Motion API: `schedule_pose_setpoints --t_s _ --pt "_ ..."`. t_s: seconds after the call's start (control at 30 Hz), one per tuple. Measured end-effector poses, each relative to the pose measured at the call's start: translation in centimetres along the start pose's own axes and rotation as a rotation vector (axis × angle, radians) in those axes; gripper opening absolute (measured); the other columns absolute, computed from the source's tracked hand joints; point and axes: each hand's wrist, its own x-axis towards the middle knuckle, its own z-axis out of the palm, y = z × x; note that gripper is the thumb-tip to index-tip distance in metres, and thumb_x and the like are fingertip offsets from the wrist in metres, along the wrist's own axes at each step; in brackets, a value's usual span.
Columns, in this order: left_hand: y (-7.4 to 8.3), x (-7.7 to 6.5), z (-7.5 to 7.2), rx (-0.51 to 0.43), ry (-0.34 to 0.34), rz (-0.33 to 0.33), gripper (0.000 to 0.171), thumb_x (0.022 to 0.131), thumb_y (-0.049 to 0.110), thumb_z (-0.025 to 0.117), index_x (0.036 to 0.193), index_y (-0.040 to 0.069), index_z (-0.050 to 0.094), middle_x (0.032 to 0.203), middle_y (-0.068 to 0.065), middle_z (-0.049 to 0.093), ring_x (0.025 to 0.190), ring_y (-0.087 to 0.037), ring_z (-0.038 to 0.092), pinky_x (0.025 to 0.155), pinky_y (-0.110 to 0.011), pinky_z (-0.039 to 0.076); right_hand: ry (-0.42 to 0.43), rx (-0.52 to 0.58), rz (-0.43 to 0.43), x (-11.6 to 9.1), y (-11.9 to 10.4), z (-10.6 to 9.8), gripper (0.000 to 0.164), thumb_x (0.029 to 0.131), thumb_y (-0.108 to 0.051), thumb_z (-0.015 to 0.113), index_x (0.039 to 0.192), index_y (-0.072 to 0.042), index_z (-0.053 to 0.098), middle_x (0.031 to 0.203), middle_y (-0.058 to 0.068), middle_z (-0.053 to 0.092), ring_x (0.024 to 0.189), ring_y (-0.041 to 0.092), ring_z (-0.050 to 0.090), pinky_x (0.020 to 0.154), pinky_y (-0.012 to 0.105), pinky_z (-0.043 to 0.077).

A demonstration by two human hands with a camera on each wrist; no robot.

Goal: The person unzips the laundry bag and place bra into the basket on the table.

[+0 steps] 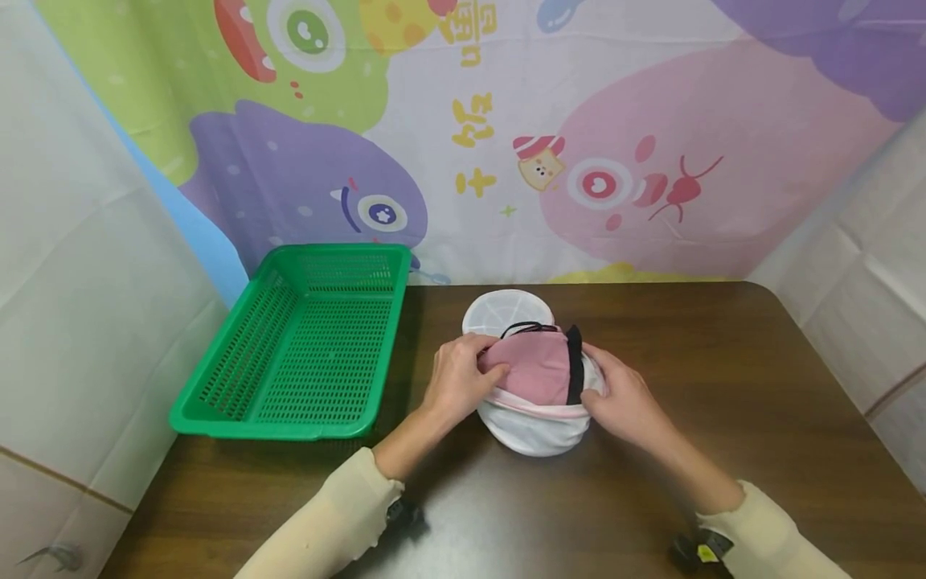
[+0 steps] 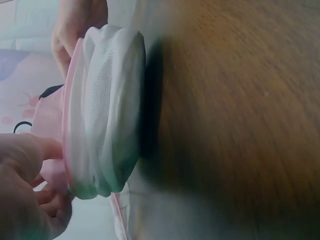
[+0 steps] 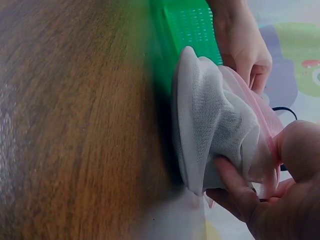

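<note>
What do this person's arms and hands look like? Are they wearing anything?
The left hand and right hand are bare, without gloves. The left sleeve and right sleeve are pale cream-yellow, ending partway along the forearm. A small black device sits by each cuff; the right one shows a yellow marking.

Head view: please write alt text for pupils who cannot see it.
A person's left-hand grip pinches pink cloth at the opening of a white mesh bag, which the right-hand grip holds at a table. A round white panel shows behind; a green basket stands left.
</note>
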Motion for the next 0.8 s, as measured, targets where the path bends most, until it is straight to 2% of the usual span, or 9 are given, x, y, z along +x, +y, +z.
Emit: schedule_pose_setpoints --t_s 0.13,0.23,0.4,0.5,0.67,0.8 --pt "3.2 -0.2 -2.8 -0.021 -0.041 -0.042 0.028 0.091 0.019 0.092 0.116 0.007 0.086 0.108 -0.009 0.088 0.094 -0.024 0.079 0.083 -0.045 0.062 -0.003 -0.002 0.001 0.0 0.0 -0.1 0.073 0.093 -0.006 0.066 0.163 0.006 0.051 0.165 0.033 0.057 0.153 0.057 0.055 0.128 0.071 0.044" --pt "4.4 -0.1 -3.9 -0.054 -0.085 -0.1 0.026 0.093 0.017 0.09 0.116 0.005 0.086 0.107 -0.011 0.088 0.09 -0.023 0.076 0.079 -0.036 0.059 -0.002 -0.002 -0.002 0.0 -0.1 -0.1 0.073 0.093 -0.006 0.066 0.163 0.006 0.051 0.165 0.034 0.057 0.153 0.057 0.055 0.128 0.072 0.044" --pt "4.6 0.1 -4.4 -0.13 -0.125 -0.187 0.027 0.094 0.018 0.089 0.117 0.006 0.085 0.104 -0.011 0.087 0.081 -0.016 0.065 0.072 -0.027 0.052 0.008 0.006 -0.005 0.0 -0.1 -0.1 0.071 0.094 -0.005 0.066 0.163 0.004 0.052 0.164 0.033 0.058 0.153 0.057 0.055 0.127 0.072 0.044" --pt "4.7 0.1 -4.8 -0.168 -0.123 -0.202 0.028 0.093 0.019 0.089 0.118 0.007 0.085 0.101 -0.011 0.086 0.079 -0.014 0.066 0.072 -0.027 0.054 0.012 0.006 -0.009 0.0 -0.1 -0.1 0.071 0.094 -0.005 0.066 0.164 0.003 0.052 0.164 0.033 0.058 0.153 0.057 0.055 0.127 0.072 0.045" --pt "4.9 0.3 -5.1 -0.238 -0.085 -0.228 0.027 0.092 0.019 0.086 0.115 0.005 0.083 0.099 -0.014 0.084 0.08 -0.02 0.073 0.073 -0.025 0.056 0.006 0.001 -0.001 0.0 -0.1 -0.1 0.074 0.094 -0.006 0.066 0.165 0.001 0.05 0.165 0.032 0.057 0.154 0.057 0.055 0.127 0.073 0.044" --pt "5.0 0.5 -5.4 -0.308 -0.048 -0.263 0.026 0.094 0.017 0.085 0.116 0.004 0.081 0.104 -0.017 0.082 0.079 -0.023 0.072 0.07 -0.023 0.054 -0.006 0.001 0.002 0.0 -0.1 -0.2 0.075 0.093 -0.006 0.066 0.166 0.004 0.048 0.167 0.033 0.055 0.155 0.058 0.053 0.128 0.073 0.043"
